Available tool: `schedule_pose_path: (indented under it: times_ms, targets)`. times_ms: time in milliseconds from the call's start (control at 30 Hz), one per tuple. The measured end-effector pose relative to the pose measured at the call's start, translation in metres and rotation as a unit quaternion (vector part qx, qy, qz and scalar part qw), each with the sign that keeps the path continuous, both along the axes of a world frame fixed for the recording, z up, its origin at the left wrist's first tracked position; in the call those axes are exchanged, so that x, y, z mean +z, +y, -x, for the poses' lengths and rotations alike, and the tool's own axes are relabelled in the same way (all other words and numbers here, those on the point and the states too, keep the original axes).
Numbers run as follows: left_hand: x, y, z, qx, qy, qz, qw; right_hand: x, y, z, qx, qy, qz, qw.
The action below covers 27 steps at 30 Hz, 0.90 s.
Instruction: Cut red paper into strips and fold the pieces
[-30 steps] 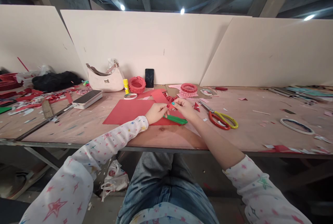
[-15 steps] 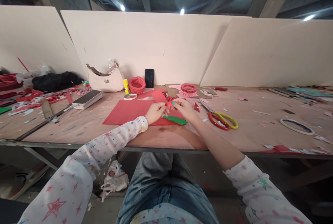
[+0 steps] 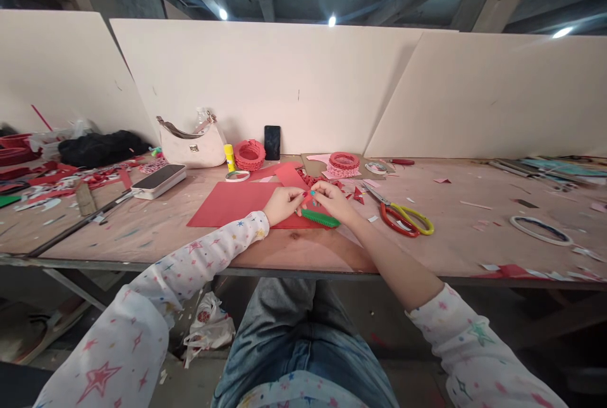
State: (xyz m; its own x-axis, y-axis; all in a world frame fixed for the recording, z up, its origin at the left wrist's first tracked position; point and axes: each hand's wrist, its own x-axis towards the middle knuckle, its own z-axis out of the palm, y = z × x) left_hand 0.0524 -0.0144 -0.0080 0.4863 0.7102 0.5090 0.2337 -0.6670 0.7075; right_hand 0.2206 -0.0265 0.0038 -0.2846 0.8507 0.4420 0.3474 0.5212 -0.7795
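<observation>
My left hand (image 3: 284,204) and my right hand (image 3: 331,200) meet above the near edge of the red paper sheets (image 3: 227,202). Both pinch a small red paper piece (image 3: 308,197) between their fingertips, mostly hidden by the fingers. A green comb-like tool (image 3: 321,218) lies just below my hands, partly over the red sheets. To the right of my right hand, scissors (image 3: 401,215) with red and yellow handles rest on the table. Folded red paper bits (image 3: 358,195) lie between them and the hand.
Behind are red paper coils (image 3: 250,155), a pink-and-red coil stack (image 3: 343,164), a yellow glue stick (image 3: 230,157), a black phone (image 3: 272,142) and a handbag (image 3: 193,147). A white case (image 3: 160,181) stands left; a tape roll (image 3: 540,231) lies right.
My right hand has shifted slightly left, closer to my left fingertips. The small red piece between them is now more covered and seems turned.
</observation>
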Motion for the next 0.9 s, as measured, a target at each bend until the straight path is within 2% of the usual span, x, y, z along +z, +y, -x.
schedule_pose_path:
  times_ms: [200,467,800,900]
  targets:
    - [0.0007,-0.0007,0.0003,0.007,0.022,-0.012,1.000,-0.0038,0.0030,-0.0013,0.004,-0.049,-0.036,0.998]
    - [0.0012,0.0009,0.0014,0.046,0.109,-0.106,0.987,-0.0069,0.0029,0.0021,0.036,-0.117,-0.061,0.991]
    - [0.0053,0.0018,0.0029,0.082,0.018,-0.091,0.992,-0.0057,0.0037,-0.0009,-0.029,-0.095,-0.049,0.994]
    - [0.0044,0.0034,0.0031,0.076,0.004,-0.070,0.995,-0.0051,0.0024,-0.0014,-0.013,-0.074,-0.045,0.996]
